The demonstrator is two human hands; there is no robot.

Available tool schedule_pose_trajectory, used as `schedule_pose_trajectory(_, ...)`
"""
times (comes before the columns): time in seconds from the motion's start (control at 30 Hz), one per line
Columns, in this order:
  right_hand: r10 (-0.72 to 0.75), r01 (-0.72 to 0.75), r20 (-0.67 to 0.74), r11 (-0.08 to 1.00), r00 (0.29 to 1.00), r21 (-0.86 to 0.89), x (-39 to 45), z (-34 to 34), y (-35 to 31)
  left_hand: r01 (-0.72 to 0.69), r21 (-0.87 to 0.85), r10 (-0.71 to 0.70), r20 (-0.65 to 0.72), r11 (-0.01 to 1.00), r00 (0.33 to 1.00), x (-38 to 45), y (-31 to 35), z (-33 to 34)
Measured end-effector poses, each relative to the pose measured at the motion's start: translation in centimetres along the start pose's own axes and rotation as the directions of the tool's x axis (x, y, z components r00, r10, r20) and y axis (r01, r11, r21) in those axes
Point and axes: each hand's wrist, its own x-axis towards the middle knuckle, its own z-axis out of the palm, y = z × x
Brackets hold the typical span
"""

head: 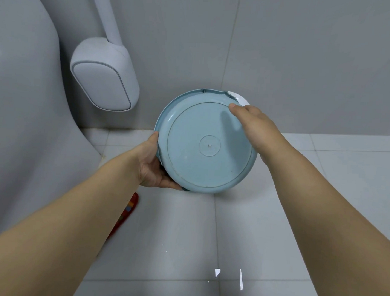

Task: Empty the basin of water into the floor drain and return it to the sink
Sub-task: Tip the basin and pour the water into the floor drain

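Forearms nearest camera. Left hand (154, 166) gripped lower-left rim of blue basin (206, 144); right hand (252, 125) clasped upper-right rim. Basin tipped, underside facing camera, held above tiled floor (264, 229) near wall. White fixture (18, 117) stood left, red object (128, 208) beneath left arm.

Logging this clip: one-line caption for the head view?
Both hands, left hand and right hand, grip the round light-blue plastic basin tipped bottom-up over the grey tiled floor.

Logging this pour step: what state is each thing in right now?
Basin: tipped up, underside facing the camera, held off the floor.
Left hand: grips the basin's lower left rim.
Right hand: holds the upper right rim, thumb on the underside.
Floor: tiled; wetness unclear.
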Motion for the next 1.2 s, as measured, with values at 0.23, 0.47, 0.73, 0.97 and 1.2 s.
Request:
schedule_pose_trajectory(0.23, -0.001, 0.000, -0.008, 1.000, 1.000, -0.011, -0.1, -0.1, 0.1, -0.003, 0.001, 0.003, -0.024, 1.000, 1.000, 0.2, -0.1, 0.1)
schedule_pose_trajectory(0.47, 0.029, -0.029, -0.007, 0.999, 1.000, -0.019, -0.2, 0.1, 0.3, -0.042, 0.017, 0.043, -0.102, 0.999, 0.994, -0.5, -0.1, 0.4)
schedule_pose_trajectory(0.73, 0.078, -0.075, -0.042, 0.996, 0.996, 0.055, 0.4, -0.6, 0.9, -0.122, 0.059, 0.132, -0.214, 0.991, 0.968, -1.1, 0.7, 1.2)
schedule_pose_trajectory(0.97, 0.233, -0.232, 0.033, 0.931, 0.972, 0.281, 0.0, -0.1, 2.0, -0.218, 0.232, 0.286, -0.318, 0.948, 0.904, -2.8, 1.9, 3.0)
schedule_pose_trajectory(1.2, 0.272, -0.284, 0.081, 0.913, 0.959, 0.294, -0.8, 0.4, 2.1, -0.253, 0.318, 0.362, -0.355, 0.914, 0.862, -2.9, 2.0, 3.4)
